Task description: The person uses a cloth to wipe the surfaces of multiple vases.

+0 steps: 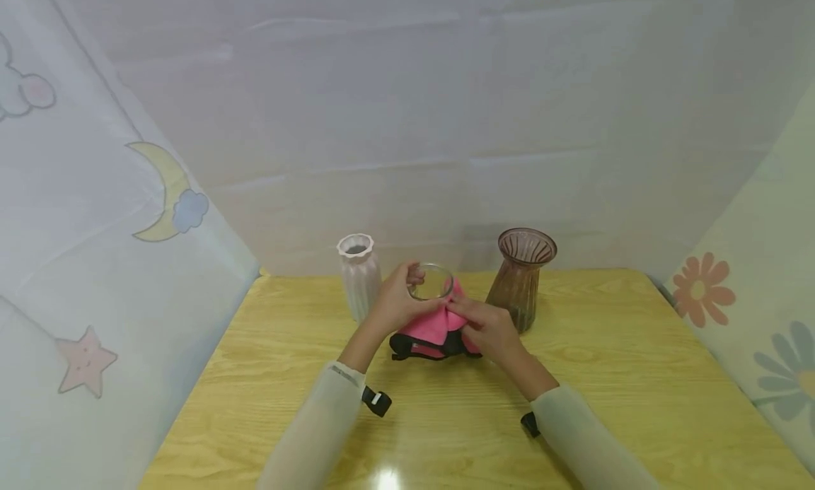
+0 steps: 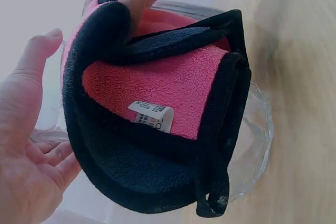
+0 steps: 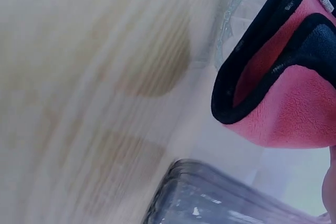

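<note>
In the head view, my left hand (image 1: 396, 300) grips a clear glass vase (image 1: 433, 283) near its round rim, thumb on the near side and fingers on the far side. My right hand (image 1: 489, 327) pinches a pink cloth with black edging (image 1: 426, 327) against the vase's near right side. The cloth (image 2: 168, 87) hangs in folds in the left wrist view, with a white label showing; it hides most of the vase. Below it the vase's faceted base (image 2: 260, 135) shows. Past the cloth in the right wrist view, part of the clear glass (image 3: 231, 30) is visible.
A white fluted vase (image 1: 361, 285) stands just left of my left hand. Behind my right hand is a brownish ribbed glass vase (image 1: 514, 292). All are on a yellow wood-grain table (image 1: 611, 377), with a pale cloth wall (image 1: 407, 122) behind it.
</note>
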Action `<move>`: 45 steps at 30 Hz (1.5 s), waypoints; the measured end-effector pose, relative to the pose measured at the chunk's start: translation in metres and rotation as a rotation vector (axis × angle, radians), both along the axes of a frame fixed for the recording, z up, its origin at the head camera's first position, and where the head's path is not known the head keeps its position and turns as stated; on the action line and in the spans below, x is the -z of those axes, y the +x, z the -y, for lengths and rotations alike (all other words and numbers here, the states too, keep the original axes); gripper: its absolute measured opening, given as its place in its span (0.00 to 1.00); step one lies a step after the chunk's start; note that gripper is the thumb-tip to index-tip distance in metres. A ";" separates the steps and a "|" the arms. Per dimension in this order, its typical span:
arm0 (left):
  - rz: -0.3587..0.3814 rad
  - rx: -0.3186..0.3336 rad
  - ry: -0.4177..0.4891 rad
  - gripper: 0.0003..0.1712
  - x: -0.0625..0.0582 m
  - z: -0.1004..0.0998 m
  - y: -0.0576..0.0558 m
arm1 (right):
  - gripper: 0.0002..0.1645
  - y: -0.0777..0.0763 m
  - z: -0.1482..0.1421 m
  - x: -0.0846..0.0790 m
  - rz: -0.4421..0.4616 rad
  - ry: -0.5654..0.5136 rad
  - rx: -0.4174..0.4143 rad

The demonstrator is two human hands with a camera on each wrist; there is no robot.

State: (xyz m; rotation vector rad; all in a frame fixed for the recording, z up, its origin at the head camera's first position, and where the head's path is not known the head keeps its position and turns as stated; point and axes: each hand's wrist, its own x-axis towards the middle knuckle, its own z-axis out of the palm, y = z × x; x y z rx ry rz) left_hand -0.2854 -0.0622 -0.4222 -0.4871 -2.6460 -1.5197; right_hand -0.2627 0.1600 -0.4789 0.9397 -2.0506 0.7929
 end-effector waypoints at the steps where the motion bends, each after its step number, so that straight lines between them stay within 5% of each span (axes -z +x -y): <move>1: -0.005 -0.004 0.000 0.61 0.000 0.000 0.003 | 0.29 0.003 0.000 -0.001 -0.004 0.001 -0.003; 17: -0.075 -0.054 -0.022 0.58 0.004 0.003 0.061 | 0.34 0.050 0.001 -0.004 -0.020 -0.026 -0.119; 31: -0.097 -0.049 -0.036 0.55 0.001 0.002 0.113 | 0.35 0.101 -0.002 -0.006 0.042 -0.015 -0.122; 35: -0.082 -0.049 -0.024 0.56 0.003 0.004 0.123 | 0.31 0.110 -0.002 -0.002 0.047 -0.005 -0.141; 39: -0.071 -0.036 -0.008 0.57 0.002 0.006 0.129 | 0.16 0.111 -0.003 0.002 0.002 -0.007 -0.181; 45: -0.036 -0.007 0.003 0.57 0.002 0.009 0.130 | 0.21 0.113 -0.007 0.007 0.011 0.013 -0.222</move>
